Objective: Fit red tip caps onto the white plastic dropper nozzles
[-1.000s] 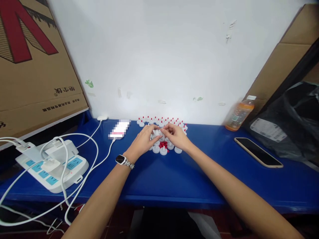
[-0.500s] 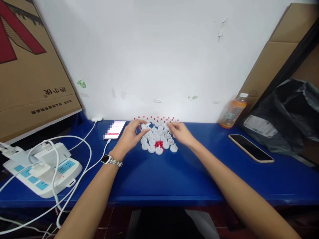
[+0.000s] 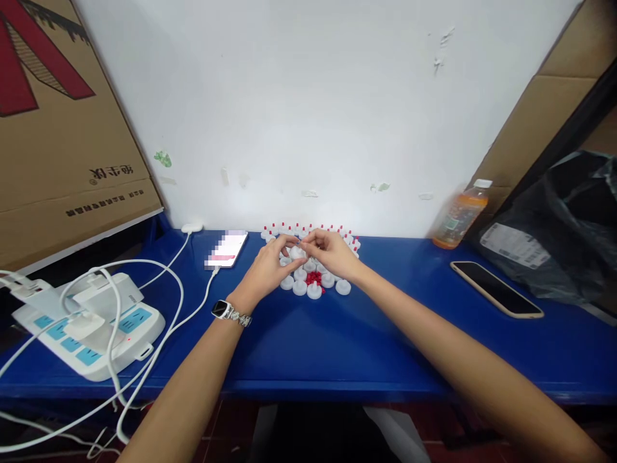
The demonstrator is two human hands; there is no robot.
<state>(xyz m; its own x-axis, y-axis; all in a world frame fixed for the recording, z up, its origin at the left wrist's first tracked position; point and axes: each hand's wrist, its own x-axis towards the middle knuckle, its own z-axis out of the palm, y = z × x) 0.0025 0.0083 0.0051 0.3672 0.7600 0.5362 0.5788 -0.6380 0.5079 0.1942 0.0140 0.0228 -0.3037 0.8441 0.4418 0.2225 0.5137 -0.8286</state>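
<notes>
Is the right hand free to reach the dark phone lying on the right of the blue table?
Probably yes: bare table lies between the right hand and the dark phone, with nothing between.

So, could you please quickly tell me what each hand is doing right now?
Left hand: fingers pinched on a small white cap.
Right hand: fingertips meeting the same cap; its grip cannot be told.

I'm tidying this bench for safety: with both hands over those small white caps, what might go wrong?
The hands, left hand and right hand, work over closely packed white caps; a sleeve or wrist could scatter them. The loose red bits might roll off the blue table. The orange drink bottle stands near a phone; a spill could reach it.
</notes>
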